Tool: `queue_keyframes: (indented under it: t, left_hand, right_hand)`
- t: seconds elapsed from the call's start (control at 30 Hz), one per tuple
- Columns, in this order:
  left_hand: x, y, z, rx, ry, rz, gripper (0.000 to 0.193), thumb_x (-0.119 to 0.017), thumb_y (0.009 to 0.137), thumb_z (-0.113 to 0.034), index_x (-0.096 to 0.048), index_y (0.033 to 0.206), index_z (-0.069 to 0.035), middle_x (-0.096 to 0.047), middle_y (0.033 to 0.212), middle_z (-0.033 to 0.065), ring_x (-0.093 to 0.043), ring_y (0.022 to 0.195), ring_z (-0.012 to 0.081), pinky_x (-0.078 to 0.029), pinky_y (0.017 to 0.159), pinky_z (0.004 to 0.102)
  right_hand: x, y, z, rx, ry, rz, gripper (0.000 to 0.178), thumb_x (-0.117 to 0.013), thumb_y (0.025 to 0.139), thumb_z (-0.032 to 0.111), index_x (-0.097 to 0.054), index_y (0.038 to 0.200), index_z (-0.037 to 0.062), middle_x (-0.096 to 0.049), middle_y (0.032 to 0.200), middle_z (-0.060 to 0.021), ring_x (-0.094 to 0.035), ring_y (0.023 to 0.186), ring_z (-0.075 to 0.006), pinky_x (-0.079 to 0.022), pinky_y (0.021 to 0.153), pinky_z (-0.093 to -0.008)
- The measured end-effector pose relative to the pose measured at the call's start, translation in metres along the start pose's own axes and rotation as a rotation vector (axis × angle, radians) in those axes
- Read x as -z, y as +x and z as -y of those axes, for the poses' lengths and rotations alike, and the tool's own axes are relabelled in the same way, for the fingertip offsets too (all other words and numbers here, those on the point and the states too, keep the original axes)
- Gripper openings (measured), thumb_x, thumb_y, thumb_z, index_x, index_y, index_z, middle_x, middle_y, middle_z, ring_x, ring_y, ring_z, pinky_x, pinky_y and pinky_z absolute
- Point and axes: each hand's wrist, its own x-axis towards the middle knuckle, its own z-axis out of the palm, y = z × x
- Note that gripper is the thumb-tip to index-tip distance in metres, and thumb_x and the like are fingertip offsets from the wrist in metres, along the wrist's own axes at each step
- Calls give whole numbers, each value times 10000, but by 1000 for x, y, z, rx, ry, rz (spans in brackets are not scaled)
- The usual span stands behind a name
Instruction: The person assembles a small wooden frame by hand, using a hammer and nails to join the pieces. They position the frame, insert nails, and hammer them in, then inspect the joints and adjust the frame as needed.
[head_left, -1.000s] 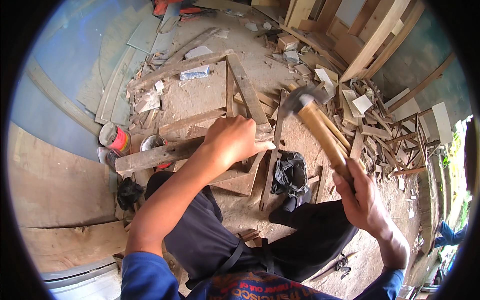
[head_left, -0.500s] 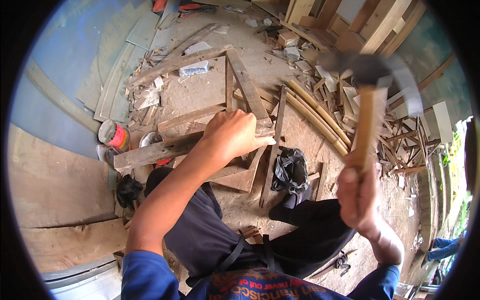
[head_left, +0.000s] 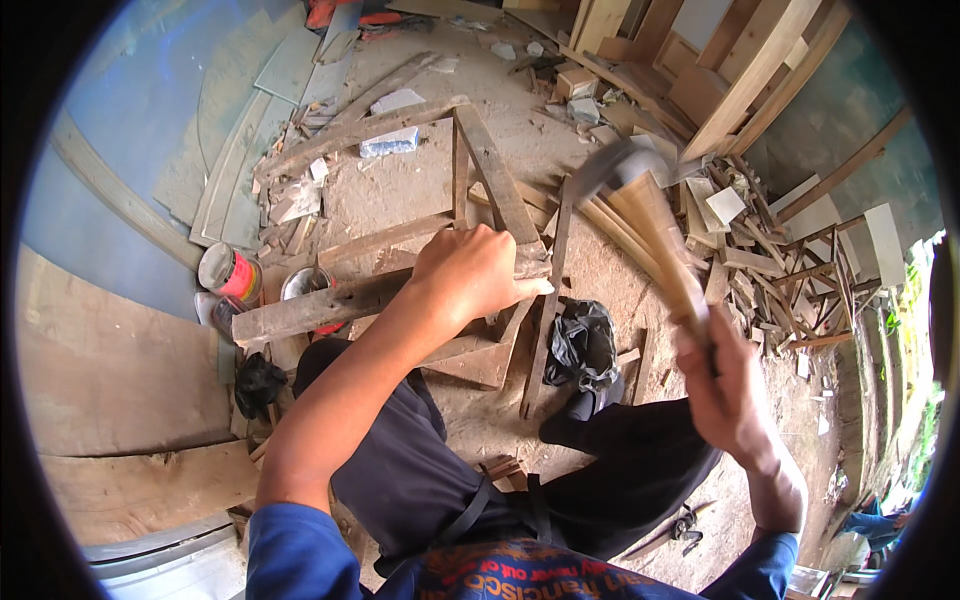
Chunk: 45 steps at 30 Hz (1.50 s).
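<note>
On the dusty floor (head_left: 420, 185), his left hand (head_left: 470, 272) fingers clamp a weathered plank (head_left: 330, 308); right hand (head_left: 725, 385) fingers grip a blurred hammer (head_left: 645, 205).

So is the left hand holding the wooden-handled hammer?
No, the left hand presses down on the weathered wooden plank, while the right hand grips the wooden-handled hammer.

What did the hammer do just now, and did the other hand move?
The hammer in the right hand, raised upright half a second ago, has swung down and left toward the wooden plank, its head blurred. The left hand stayed pressed on the plank.
</note>
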Motion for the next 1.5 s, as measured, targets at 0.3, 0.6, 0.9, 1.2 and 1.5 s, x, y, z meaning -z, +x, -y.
queue_keyframes:
  t: [0.3,0.6,0.9,1.2,1.5]
  left_hand:
    - [-3,3,-2,-24,2,-23,709,-646,778,-653,-703,810,53,-684,773,241,-690,804,382,-547,769,446]
    - [-2,5,-3,-37,5,-34,748,-612,772,-694,-705,861,42,-690,840,254,-687,850,392,-548,786,451]
    - [6,5,-9,48,-18,79,764,-645,761,-684,-694,904,65,-686,875,262,-688,864,388,-547,794,451]
    - [-4,1,-3,39,-51,-30,724,-651,754,-674,-703,820,46,-684,808,255,-689,831,391,-546,787,450]
    - [-4,0,-3,21,-40,15,720,-643,774,-650,-696,848,64,-687,827,259,-688,828,398,-548,779,455]
  right_hand:
    - [-17,-18,-23,29,-33,177,201,-560,960,133,-463,1047,-20,-619,760,-226,-624,634,-434,-475,524,-420]
    - [-13,-8,-8,-95,24,187,158,-542,982,145,-482,1029,7,-643,715,-188,-655,587,-346,-480,510,-415]
    - [-19,-8,-27,73,184,-58,187,-539,979,201,-486,1024,28,-577,676,-107,-558,529,-248,-431,475,-370]
    - [-8,-8,-10,-34,55,87,172,-536,982,133,-434,1026,3,-652,738,-194,-658,630,-391,-475,500,-412]
    - [2,7,12,67,608,-324,208,-500,1018,247,-469,1048,44,-459,654,8,-434,508,-69,-337,420,-241]
